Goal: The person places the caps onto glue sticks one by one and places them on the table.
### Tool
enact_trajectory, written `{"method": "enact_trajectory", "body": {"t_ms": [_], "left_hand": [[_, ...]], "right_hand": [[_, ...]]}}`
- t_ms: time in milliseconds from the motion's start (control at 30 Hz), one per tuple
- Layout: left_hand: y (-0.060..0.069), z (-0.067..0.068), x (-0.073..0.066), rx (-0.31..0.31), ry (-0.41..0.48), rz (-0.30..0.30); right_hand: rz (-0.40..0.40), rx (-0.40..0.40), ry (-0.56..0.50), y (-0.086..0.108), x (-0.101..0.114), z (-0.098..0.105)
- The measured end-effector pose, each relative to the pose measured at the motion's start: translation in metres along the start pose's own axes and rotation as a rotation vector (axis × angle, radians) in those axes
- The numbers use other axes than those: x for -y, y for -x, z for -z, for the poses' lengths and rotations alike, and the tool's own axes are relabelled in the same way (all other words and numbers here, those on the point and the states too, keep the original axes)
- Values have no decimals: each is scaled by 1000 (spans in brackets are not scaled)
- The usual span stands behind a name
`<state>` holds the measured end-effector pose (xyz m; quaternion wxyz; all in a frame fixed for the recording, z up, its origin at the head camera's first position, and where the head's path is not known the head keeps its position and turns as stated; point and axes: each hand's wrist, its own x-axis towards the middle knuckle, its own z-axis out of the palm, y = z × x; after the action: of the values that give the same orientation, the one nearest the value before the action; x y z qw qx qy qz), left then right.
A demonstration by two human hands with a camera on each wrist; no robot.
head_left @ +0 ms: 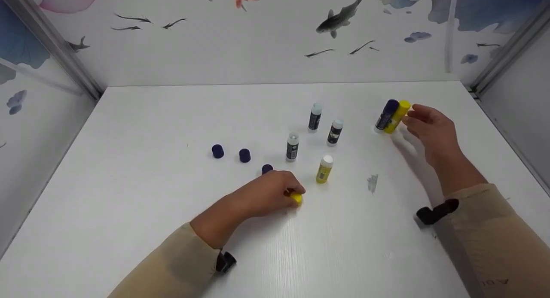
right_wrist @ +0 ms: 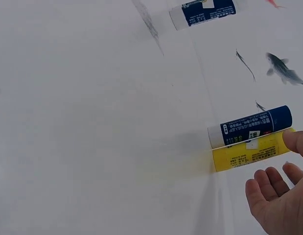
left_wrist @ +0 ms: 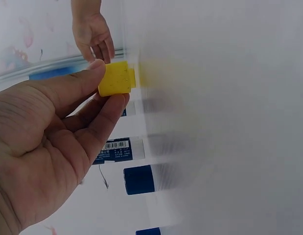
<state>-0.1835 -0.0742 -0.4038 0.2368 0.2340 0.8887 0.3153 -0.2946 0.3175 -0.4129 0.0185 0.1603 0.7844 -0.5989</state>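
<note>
Your left hand (head_left: 266,194) pinches a yellow cap (left_wrist: 115,80); your right hand (head_left: 433,130), fingers loose, is beside a yellow glue stick (head_left: 397,117) (contact unclear). Between your hands, four uncapped glue sticks (head_left: 292,148) stand; that yellow one and its neighbouring navy glue stick (head_left: 386,116) are still capped.

Beige sleeves (head_left: 172,263), black wrist cameras (head_left: 425,215), apparently lettering (head_left: 490,283)

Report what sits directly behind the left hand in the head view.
A navy glue stick cap: its top shows, but the left hand covers its lower part. Anything else hidden there cannot be seen.
</note>
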Motion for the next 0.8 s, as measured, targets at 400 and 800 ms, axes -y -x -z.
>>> {"method": "enact_trajectory", "body": {"t_ms": [400, 800], "left_hand": [[4, -2, -2, -37, 19, -35], [7, -2, -5, -64, 32, -102]], "right_hand": [[-11, -18, -93, 11, -5, 4], [40, 13, -150, 29, -8, 2]]}}
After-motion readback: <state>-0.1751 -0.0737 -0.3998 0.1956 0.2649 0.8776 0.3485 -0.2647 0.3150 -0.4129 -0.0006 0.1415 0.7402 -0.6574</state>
